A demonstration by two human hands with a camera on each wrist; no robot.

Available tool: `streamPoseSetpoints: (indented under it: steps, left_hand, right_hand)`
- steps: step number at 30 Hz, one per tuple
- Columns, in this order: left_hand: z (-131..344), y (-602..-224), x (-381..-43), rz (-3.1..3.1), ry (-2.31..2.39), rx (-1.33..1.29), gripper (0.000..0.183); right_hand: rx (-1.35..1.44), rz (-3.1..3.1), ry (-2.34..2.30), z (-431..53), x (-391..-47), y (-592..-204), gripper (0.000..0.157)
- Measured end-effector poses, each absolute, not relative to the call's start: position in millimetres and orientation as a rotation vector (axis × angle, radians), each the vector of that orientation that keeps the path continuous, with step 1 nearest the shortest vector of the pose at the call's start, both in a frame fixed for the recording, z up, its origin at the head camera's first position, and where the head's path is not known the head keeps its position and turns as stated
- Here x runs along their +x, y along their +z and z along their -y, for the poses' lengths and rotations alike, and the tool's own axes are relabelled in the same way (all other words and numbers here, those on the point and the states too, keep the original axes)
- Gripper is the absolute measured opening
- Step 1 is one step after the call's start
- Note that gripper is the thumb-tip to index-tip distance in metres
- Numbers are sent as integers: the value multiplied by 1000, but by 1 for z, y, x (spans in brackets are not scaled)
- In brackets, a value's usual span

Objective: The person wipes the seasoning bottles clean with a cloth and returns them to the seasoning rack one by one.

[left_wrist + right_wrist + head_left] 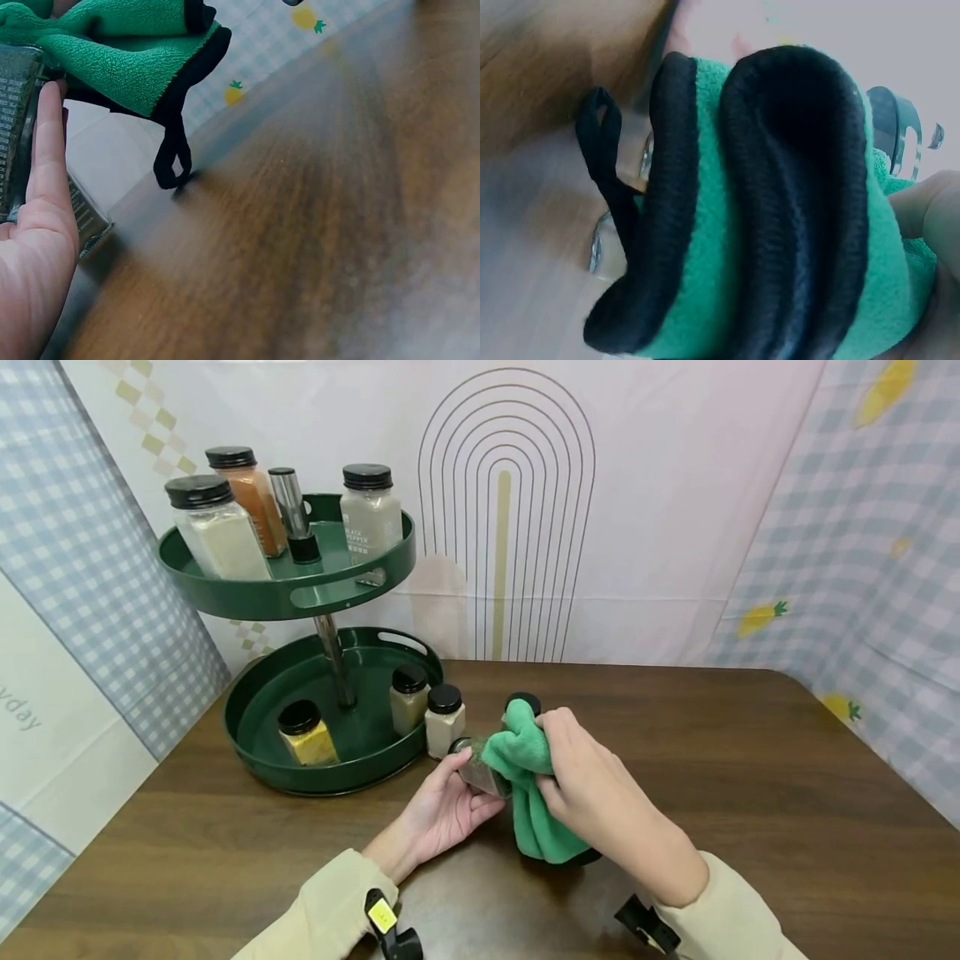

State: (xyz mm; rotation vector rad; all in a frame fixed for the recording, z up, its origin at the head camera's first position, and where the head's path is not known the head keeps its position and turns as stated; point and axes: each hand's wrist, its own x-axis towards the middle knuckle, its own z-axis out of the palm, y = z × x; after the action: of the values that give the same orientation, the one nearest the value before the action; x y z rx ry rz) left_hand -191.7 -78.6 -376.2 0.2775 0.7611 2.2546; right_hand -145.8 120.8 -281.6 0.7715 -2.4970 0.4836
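Tilted in my left hand [447, 817] is a small clear spice jar [478, 774] with green-flecked contents and a dark lid, pinched between thumb and fingers above the table. My right hand [588, 777] grips a green cloth [542, 822] with black edging and presses it over the jar's right end. In the left wrist view, a straight finger [49, 142] lies along the jar's side, with the cloth [124, 67] and its black loop just beyond. Folds of the cloth [712, 225] fill the right wrist view and hide most of the jar.
A green two-tier tray [285, 602] stands at the left, with several black-lidded jars and a silver cylinder [288, 502] on top. Its lower tier holds a yellow jar [311, 743] and another jar [408, 706]. A white jar [446, 731] stands beside it; another black lid [523, 700] shows behind the cloth.
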Motion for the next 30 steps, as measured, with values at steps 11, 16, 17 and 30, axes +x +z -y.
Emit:
streamPoseSetpoints:
  steps: [11,16,17,30]
  left_hand:
    - [80,-376,-190,-777,2278,261,49]
    - [79,-375,-191,-804,2295,245,45]
    - [79,-375,-191,-806,2294,246,44]
    - [77,-376,-190,-791,2324,226,30]
  right_hand:
    - [507,2561,523,-136,-147,-265,31]
    - [726,2582,743,-133,-133,-254,33]
    - [783,2579,770,-131,-131,-255,34]
    - [857,2481,590,-113,-143,-286,41]
